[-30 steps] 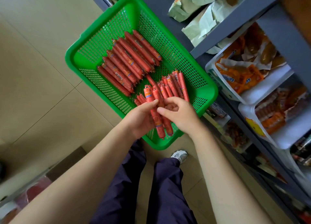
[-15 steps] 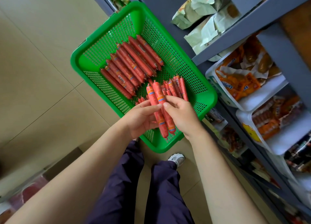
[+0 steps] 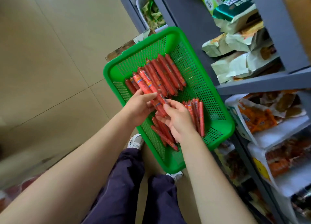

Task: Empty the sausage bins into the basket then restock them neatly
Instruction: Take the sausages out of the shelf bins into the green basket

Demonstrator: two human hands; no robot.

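Observation:
A green perforated basket [image 3: 217, 119] sits on the floor beside the shelves. Inside it lie a row of long red sausages [image 3: 166, 72] at the far end and a smaller pile of sausages [image 3: 196, 112] near the right wall. My left hand [image 3: 139, 106] and my right hand [image 3: 178, 121] together hold a small bunch of red sausages [image 3: 146, 82] lifted above the basket, the sticks pointing up and to the left. More loose sausages [image 3: 161, 133] lie under my right hand. White sausage bins [image 3: 276, 139] sit on the shelf at the right.
Grey metal shelving [image 3: 262, 84] runs along the right, with packaged snacks [image 3: 235, 44] above and orange packets [image 3: 257, 118] in a white bin. Beige tiled floor [image 3: 50, 72] spreads to the left. My legs and white shoes [image 3: 136, 141] stand just below the basket.
Both hands lifted the bunch of sausages out of the near pile and carried it up and left over the basket. The camera view shifted, so the basket now sits further right.

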